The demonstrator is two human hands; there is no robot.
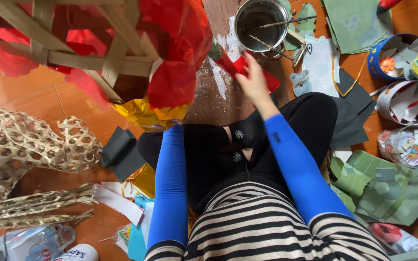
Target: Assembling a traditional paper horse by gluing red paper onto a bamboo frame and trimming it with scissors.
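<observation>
Our right hand (253, 81) is stretched out ahead of our crossed legs, its fingers (247, 67) curled onto a piece of red foil paper (238, 65) lying on the wooden floor (73, 104) — we cannot tell whether they pinch it or merely press on it, since the back of the hand hides the grip. The paper lies just short of the metal pot (262, 24), partly under the fingertips, and its long axis runs slantwise from the pot's near-left down toward the right of the wrist. Two thin sticks rest in that pot.

Our left hand is out of sight; the blue-sleeved left forearm (170, 183) runs up behind the gold foil (146, 113), under the bamboo frame wrapped in red film (122, 53), well left of the pot. So the right hand is plainly the nearer one.

Right of the pot lie green and grey paper sheets and tubs of cut-outs (colourful scraps); far left of it sits a woven bamboo form (25, 145).
</observation>
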